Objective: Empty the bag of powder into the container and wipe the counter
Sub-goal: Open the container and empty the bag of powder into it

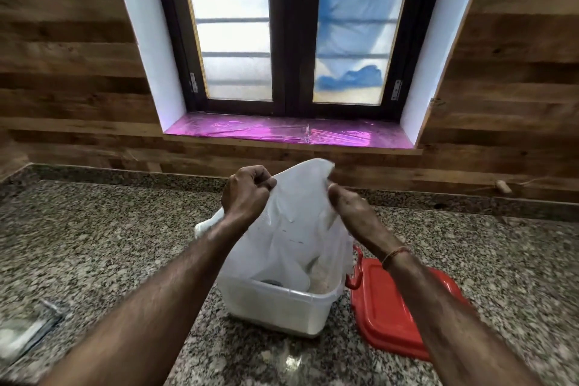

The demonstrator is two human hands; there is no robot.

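Left hand (247,189): your fingers are curled tight, gripping the upper left edge of the white translucent plastic bag (294,229).
Right hand (351,213): pinches the bag's upper right edge, fingertips tucked into the plastic. Thumb is hidden, so the exact grip is hard to read.
Bag position: hangs between and below your two hands, upended, with its lower end dipping inside the translucent white rectangular plastic container (282,307).
Container position: straight below both hands, standing on the speckled grey granite counter (94,244).
Bag look: limp, creased, mostly collapsed. No bulge of contents shows, so it looks nearly empty.
Powder (319,285): pale heap inside the container, under your right hand. A dark patch (272,283) sits beside it, toward your left hand; cannot tell what it is.
Lid: flat red plastic lid (398,307) lies on the counter under your right forearm, just beside the container's right wall, so the container is open.
Progress: emptying looks almost done, judging by the slack bag. You're probably shaking out the last of it.
Left to do: put the bag down and wipe the counter. No cloth in either hand.
Spill: none clearly visible, though the speckled stone would hide pale dust.
Other: blurred pale object (25,332) well out to the left of your left forearm; cannot tell what.
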